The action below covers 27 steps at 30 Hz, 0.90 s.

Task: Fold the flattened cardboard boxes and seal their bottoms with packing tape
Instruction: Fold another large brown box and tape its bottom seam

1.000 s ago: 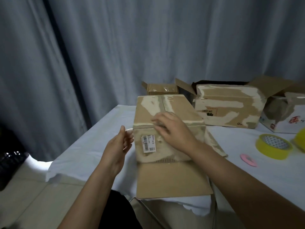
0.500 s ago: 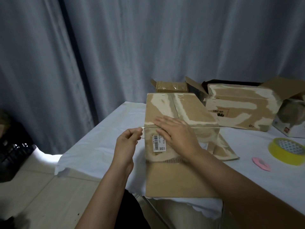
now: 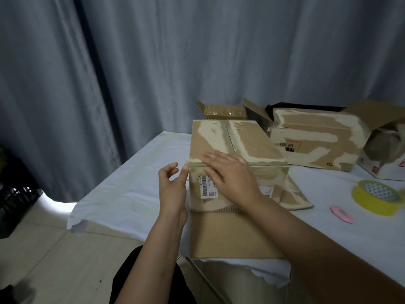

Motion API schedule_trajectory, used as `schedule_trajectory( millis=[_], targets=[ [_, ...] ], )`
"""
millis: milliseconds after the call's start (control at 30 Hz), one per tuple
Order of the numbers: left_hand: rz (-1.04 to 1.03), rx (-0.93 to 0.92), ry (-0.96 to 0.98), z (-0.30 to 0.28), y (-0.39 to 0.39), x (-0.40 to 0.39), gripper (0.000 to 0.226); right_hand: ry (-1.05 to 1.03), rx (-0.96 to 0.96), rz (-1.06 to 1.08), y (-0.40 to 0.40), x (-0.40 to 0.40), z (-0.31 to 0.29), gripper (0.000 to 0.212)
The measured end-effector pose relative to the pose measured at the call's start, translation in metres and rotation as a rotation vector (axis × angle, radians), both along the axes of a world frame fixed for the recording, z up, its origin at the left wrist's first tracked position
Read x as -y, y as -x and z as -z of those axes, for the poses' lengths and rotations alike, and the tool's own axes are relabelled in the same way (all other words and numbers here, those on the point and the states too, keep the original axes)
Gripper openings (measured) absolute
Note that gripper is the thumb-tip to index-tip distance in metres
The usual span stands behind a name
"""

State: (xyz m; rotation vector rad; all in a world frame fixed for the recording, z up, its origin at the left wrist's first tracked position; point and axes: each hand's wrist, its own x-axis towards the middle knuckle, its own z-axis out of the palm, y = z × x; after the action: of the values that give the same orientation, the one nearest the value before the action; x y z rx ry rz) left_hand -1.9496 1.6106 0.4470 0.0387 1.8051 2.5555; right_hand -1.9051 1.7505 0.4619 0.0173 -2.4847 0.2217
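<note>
Brown taped cardboard box (image 3: 236, 150), frame centre: right hand (image 3: 232, 174) pressed flat on its front edge; left hand (image 3: 173, 185) loosely spread, fingertips at the corner.

dim, soft focus, wide-angle bending at edges

One head-worn camera looks forward and down, close over the table (image 3: 135, 185) edge.
</note>
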Motion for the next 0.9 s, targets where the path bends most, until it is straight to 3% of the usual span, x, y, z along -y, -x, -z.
schedule_trajectory(
  millis=[133, 233, 367, 433, 667, 833, 900],
  targets=[
    [-0.037, -0.185, 0.087, -0.004, 0.002, 0.004, 0.011, -0.011, 0.019, 0.004, 0.000, 0.000, 0.000, 0.038],
    [-0.097, -0.400, 0.332, -0.004, 0.000, 0.009, 0.026, -0.006, 0.022, 0.005, 0.001, 0.000, -0.001, 0.038],
    [-0.152, -0.819, 0.729, 0.012, 0.003, 0.014, 0.039, -0.005, 0.022, 0.005, 0.001, -0.001, -0.001, 0.039],
    [-0.109, -0.926, 0.809, 0.018, 0.010, 0.020, 0.040, -0.006, 0.023, 0.004, 0.001, 0.001, -0.002, 0.039],
    [0.270, -0.967, 0.753, -0.006, 0.052, 0.044, 0.020, -0.018, 0.048, -0.011, -0.001, -0.001, -0.004, 0.039],
    [0.412, -0.813, 0.722, -0.013, 0.050, 0.045, 0.029, -0.021, 0.049, -0.007, -0.002, -0.001, -0.005, 0.039],
    [0.371, -0.830, 0.729, -0.014, 0.049, 0.042, 0.034, -0.030, 0.046, -0.006, -0.003, 0.000, -0.004, 0.040]
  ],
)
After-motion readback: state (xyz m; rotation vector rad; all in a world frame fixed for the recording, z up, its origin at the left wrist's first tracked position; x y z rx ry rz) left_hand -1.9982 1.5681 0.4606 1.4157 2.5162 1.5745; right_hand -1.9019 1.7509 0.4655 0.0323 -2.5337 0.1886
